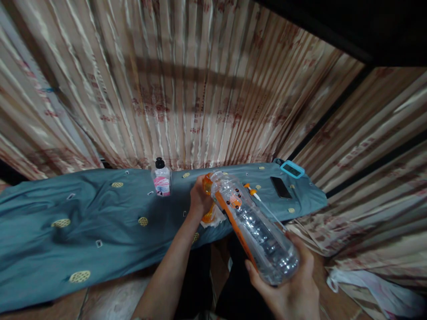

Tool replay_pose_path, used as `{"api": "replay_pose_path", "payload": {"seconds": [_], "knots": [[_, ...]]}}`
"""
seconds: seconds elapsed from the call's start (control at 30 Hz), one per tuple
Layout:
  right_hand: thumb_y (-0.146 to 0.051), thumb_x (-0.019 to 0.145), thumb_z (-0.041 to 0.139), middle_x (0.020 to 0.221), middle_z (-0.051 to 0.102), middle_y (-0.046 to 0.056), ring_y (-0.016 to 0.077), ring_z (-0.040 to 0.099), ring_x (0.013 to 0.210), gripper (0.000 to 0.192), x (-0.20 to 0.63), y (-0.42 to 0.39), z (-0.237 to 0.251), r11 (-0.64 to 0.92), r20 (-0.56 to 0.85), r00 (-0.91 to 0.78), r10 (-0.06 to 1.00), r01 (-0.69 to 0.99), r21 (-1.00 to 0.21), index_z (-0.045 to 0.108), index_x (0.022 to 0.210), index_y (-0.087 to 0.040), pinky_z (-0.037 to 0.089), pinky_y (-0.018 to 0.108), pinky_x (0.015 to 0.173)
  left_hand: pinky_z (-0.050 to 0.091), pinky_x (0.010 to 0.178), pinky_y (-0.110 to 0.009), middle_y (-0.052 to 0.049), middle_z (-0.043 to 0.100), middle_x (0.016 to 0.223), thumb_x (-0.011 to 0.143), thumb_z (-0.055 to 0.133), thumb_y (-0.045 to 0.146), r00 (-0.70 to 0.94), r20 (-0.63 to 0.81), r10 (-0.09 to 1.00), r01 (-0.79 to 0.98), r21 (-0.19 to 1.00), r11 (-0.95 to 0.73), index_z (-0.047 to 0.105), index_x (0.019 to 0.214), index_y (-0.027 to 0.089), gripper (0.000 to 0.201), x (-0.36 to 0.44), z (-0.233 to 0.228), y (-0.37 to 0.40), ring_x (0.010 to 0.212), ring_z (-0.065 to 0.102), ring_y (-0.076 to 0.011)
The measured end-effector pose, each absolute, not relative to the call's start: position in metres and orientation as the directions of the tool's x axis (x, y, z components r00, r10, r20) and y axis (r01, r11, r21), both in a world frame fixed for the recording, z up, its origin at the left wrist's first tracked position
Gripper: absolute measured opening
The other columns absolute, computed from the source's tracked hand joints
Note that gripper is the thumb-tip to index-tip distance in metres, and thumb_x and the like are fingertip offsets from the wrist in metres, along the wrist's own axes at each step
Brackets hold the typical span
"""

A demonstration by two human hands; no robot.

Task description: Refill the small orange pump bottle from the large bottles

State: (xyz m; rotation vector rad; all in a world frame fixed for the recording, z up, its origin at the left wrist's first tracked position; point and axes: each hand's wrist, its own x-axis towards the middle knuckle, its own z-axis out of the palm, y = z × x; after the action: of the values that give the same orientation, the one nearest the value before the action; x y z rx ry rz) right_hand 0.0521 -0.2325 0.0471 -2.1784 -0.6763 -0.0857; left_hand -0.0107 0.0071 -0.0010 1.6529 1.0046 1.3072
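Over teal cloth (123, 240), clear ribbed plastic bottle (255, 226) gripped by right hand (296, 284), translucent orange bottle (208, 217) clasped by left hand (200, 199), seemingly for neck alignment.

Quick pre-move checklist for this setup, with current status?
1. Right hand steady grip on clear bottle: ok on hold, around the base end; steadiness cannot tell.
2. Left hand holding orange bottle: ok, fingers around it.
3. Clear bottle's mouth lined up with orange bottle's opening: cannot tell, opening hidden.
4. Pump out of the clear bottle: ok, its head is over the cloth.
5. Pink-labelled bottle upright, black cap on: ok.
6. Phone apart from both hands: ok.
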Motion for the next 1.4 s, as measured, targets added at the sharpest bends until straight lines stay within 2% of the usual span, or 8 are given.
{"api": "replay_pose_path", "payload": {"seconds": [0.17,0.3,0.47,0.63,0.97,1.13,1.27,1.4], "knots": [[-0.081,0.051,0.066,0.116,0.066,0.016,0.0372,0.069,0.092,0.108,0.0512,-0.2318,0.0483,-0.492,0.251,0.859,0.445,0.469,-0.733,0.041,0.136,-0.020,0.053,0.048,0.074,0.055,0.081,-0.034,-0.003,0.073,0.097,0.078,0.068,0.034,0.163,0.349,0.923,0.108,0.923,-0.369,0.061,0.103,0.021,0.028,-0.0113,0.0001,0.0066,0.085,0.069,-0.0201],[-0.078,0.052,0.068,0.110,0.068,0.013,0.0343,0.069,0.089,0.104,0.0525,-0.2320,0.0451,-0.464,0.278,0.851,0.445,0.485,-0.741,0.042,0.135,-0.022,0.053,0.044,0.072,0.054,0.082,-0.034,-0.003,0.072,0.097,0.080,0.067,0.035,0.168,0.375,0.912,0.096,0.914,-0.394,0.061,0.103,0.021,0.028,-0.0113,-0.0029,0.0084,0.086,0.069,-0.0199],[-0.081,0.052,0.066,0.111,0.067,0.015,0.0350,0.069,0.086,0.106,0.0533,-0.2322,0.0451,-0.469,0.298,0.839,0.456,0.511,-0.721,0.042,0.135,-0.021,0.052,0.045,0.070,0.054,0.080,-0.034,-0.002,0.072,0.094,0.079,0.067,0.036,0.166,0.373,0.913,0.102,0.914,-0.393,0.060,0.101,0.021,0.027,-0.0109,-0.0033,0.0088,0.084,0.068,-0.0200],[-0.086,0.052,0.062,0.115,0.067,0.017,0.0376,0.070,0.091,0.107,0.0507,-0.2317,0.0486,-0.478,0.304,0.842,0.445,0.510,-0.715,0.043,0.135,-0.020,0.054,0.048,0.074,0.054,0.081,-0.033,-0.002,0.072,0.095,0.078,0.067,0.034,0.166,0.375,0.912,0.091,0.915,-0.393,0.060,0.101,0.022,0.026,-0.0109,-0.0035,0.0082,0.085,0.069,-0.0199],[-0.082,0.051,0.065,0.116,0.067,0.017,0.0404,0.069,0.096,0.108,0.0506,-0.2316,0.0488,-0.475,0.268,0.855,0.444,0.478,-0.739,0.041,0.137,-0.020,0.055,0.054,0.080,0.054,0.084,-0.035,-0.003,0.073,0.098,0.079,0.067,0.035,0.171,0.352,0.920,0.109,0.921,-0.373,0.061,0.101,0.021,0.027,-0.0123,0.0010,0.0067,0.088,0.069,-0.0213],[-0.085,0.051,0.063,0.115,0.067,0.018,0.0394,0.069,0.098,0.109,0.0479,-0.2302,0.0532,-0.480,0.277,0.860,0.428,0.476,-0.737,0.044,0.135,-0.018,0.055,0.050,0.080,0.055,0.080,-0.035,-0.002,0.073,0.094,0.079,0.068,0.036,0.152,0.337,0.929,0.104,0.929,-0.354,0.062,0.100,0.022,0.027,-0.0109,0.0004,0.0070,0.085,0.070,-0.0209],[-0.085,0.049,0.064,0.113,0.067,0.017,0.0373,0.070,0.092,0.109,0.0486,-0.2306,0.0525,-0.490,0.270,0.863,0.428,0.472,-0.733,0.045,0.135,-0.020,0.055,0.047,0.074,0.055,0.083,-0.036,-0.004,0.072,0.098,0.080,0.067,0.038,0.165,0.360,0.918,0.098,0.920,-0.378,0.062,0.103,0.021,0.028,-0.0111,-0.0031,0.0085,0.089,0.069,-0.0218],[-0.082,0.050,0.066,0.114,0.067,0.016,0.0375,0.069,0.093,0.108,0.0505,-0.2318,0.0499,-0.486,0.252,0.862,0.439,0.464,-0.741,0.042,0.135,-0.021,0.054,0.048,0.075,0.055,0.082,-0.035,-0.003,0.072,0.097,0.080,0.067,0.037,0.167,0.367,0.915,0.085,0.919,-0.384,0.062,0.104,0.021,0.029,-0.0116,-0.0039,0.0084,0.087,0.069,-0.0210]]}}
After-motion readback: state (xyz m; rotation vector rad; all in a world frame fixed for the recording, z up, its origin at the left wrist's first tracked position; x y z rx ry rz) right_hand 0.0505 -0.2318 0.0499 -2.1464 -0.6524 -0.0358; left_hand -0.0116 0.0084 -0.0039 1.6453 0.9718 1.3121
